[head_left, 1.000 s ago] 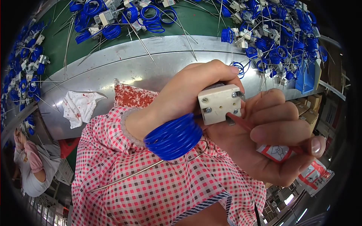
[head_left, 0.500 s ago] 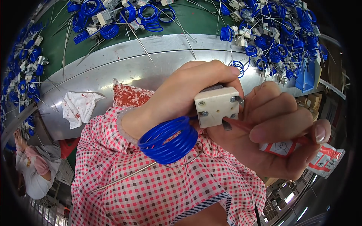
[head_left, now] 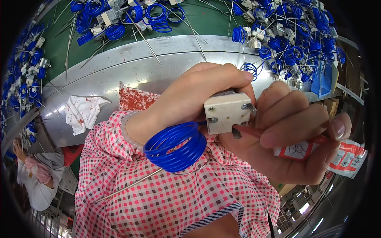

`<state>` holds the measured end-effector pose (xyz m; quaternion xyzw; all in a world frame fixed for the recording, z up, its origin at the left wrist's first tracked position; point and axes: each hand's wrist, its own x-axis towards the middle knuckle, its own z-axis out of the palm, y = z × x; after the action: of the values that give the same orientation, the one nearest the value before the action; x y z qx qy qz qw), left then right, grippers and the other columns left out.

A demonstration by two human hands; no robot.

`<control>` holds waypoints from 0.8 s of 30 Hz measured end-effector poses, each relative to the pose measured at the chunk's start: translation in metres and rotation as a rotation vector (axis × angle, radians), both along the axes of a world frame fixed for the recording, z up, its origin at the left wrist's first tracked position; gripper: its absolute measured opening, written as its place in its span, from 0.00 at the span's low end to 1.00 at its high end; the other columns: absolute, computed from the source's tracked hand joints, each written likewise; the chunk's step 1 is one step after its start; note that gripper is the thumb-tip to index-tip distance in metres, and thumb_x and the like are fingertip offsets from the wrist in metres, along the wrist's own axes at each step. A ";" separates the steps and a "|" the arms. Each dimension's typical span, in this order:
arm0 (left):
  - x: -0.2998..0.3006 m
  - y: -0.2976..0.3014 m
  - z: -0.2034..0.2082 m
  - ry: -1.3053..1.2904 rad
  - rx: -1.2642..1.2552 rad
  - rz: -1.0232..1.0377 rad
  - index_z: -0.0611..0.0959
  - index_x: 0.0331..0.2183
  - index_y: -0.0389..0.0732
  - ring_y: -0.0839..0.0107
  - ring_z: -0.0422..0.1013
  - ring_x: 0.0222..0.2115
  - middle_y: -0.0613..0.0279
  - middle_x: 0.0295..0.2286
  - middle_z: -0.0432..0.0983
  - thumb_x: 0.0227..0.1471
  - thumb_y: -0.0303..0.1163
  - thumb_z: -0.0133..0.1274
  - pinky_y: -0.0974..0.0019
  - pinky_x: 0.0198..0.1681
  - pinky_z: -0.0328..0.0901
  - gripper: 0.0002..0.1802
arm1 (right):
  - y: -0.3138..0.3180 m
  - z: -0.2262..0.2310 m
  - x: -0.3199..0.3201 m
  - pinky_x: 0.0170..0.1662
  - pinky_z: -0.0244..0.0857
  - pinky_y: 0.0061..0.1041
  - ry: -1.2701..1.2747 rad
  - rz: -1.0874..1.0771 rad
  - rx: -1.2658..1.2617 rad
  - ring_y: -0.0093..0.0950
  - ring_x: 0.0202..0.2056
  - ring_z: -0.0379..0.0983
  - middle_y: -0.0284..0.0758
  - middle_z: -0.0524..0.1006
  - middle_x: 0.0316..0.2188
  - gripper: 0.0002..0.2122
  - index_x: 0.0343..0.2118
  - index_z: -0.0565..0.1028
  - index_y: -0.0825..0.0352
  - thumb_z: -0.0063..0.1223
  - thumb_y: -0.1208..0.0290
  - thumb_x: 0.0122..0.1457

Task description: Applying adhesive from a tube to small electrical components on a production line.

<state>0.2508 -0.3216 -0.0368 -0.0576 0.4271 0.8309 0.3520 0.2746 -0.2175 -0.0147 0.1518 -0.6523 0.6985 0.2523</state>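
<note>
In my left hand [head_left: 194, 85] is a capillary thermostat with a cream-coloured block [head_left: 227, 115], its fingers closed around the back and sides. The block's screwed face and bent metal terminals are turned toward me. From it hangs a blue capillary coil [head_left: 174, 148], with a thin metal probe [head_left: 131, 184] trailing below across the checked sleeve and apron. My right hand [head_left: 293, 123] is closed on a red-and-white squeeze tube [head_left: 349, 158]. The tube's reddish pointed nozzle [head_left: 250, 133] reaches the block's lower edge beside a screw and terminal; whether it touches there, I cannot tell.
Piles of blue-coiled thermostats [head_left: 281, 35] lie at far right, far left and back on the green surface [head_left: 202, 20]. A stained white cloth [head_left: 83, 113] and a red-smeared cloth [head_left: 137, 98] rest on the metal edge. Another person [head_left: 37, 178] sits at left.
The right hand and tube have tilted slightly, with the tube's far end moving up and right. The left hand, block and coil have shifted only a little.
</note>
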 end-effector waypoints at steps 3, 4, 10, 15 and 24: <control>-0.002 0.000 -0.002 0.002 0.011 -0.029 0.77 0.19 0.36 0.81 0.65 0.17 0.65 0.16 0.70 0.49 0.39 0.42 0.75 0.19 0.60 0.18 | -0.001 0.000 -0.001 0.15 0.49 0.19 -0.042 -0.030 -0.027 0.20 0.09 0.50 0.31 0.62 0.09 0.12 0.37 0.62 0.69 0.31 0.66 0.56; -0.002 -0.001 -0.004 0.002 0.015 -0.040 0.77 0.20 0.36 0.80 0.65 0.18 0.64 0.16 0.70 0.49 0.38 0.42 0.75 0.19 0.60 0.18 | 0.000 0.000 -0.001 0.15 0.49 0.19 -0.043 -0.030 -0.027 0.20 0.09 0.50 0.31 0.62 0.09 0.12 0.37 0.62 0.69 0.31 0.66 0.56; -0.006 -0.002 -0.010 0.008 0.040 -0.102 0.77 0.20 0.35 0.80 0.66 0.18 0.64 0.17 0.70 0.49 0.38 0.42 0.75 0.20 0.61 0.17 | 0.010 -0.005 -0.017 0.14 0.50 0.19 0.096 0.274 -0.037 0.20 0.08 0.50 0.32 0.62 0.08 0.12 0.37 0.62 0.69 0.31 0.66 0.55; -0.011 -0.005 -0.019 -0.113 0.144 -0.183 0.76 0.20 0.35 0.79 0.67 0.19 0.64 0.18 0.71 0.49 0.38 0.43 0.75 0.21 0.62 0.17 | 0.007 -0.008 -0.006 0.13 0.50 0.19 0.042 0.068 0.023 0.20 0.08 0.51 0.32 0.63 0.10 0.13 0.37 0.61 0.70 0.30 0.66 0.55; -0.016 -0.003 -0.032 -0.232 0.323 -0.283 0.76 0.22 0.35 0.76 0.69 0.19 0.60 0.20 0.72 0.49 0.39 0.44 0.74 0.20 0.65 0.16 | -0.001 -0.020 -0.018 0.13 0.48 0.19 0.255 0.095 -0.282 0.20 0.09 0.49 0.30 0.62 0.10 0.16 0.37 0.63 0.73 0.28 0.63 0.57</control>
<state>0.2349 -0.3242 -0.0688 -0.0352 0.2491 0.8186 0.5163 0.2567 -0.2183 -0.0346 0.2328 -0.5029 0.7692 0.3182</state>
